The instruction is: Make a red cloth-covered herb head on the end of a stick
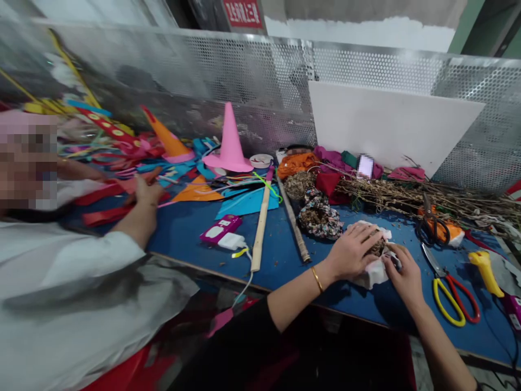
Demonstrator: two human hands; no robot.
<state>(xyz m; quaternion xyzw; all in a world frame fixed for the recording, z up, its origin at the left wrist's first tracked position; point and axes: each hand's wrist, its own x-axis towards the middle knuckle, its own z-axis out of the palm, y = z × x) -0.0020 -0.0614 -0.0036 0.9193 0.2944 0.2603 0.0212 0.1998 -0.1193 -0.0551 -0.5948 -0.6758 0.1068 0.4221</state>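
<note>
Two-handed hold at the cloth: 2 hands meet over a dry brown ball

The person's left hand lies palm down over a dry brown ball and the white cloth around it. Its fingers are nearly straight, close together and slightly bent; whether they grip underneath, I cannot tell. The right hand is at the opposite side of the ball, fingers curled in by the cloth's edge. A small dark item shows by those fingers — too hidden to name, and I cannot tell if it is gripped.

The ball and cloth are on the blue table, near its front edge. Just behind the left hand is a dark, speckled ring, with a grey stick and a pale wooden stick farther left. Dry stalks are heaped behind the hands, below a white board.

To the right are 2 pairs of scissors: black scissors farther back, and scissors with yellow and red handles nearer.

At the left, a co-worker's hand is among red strips — well apart from the ball. A pink pointed hat stands at the back.
</note>
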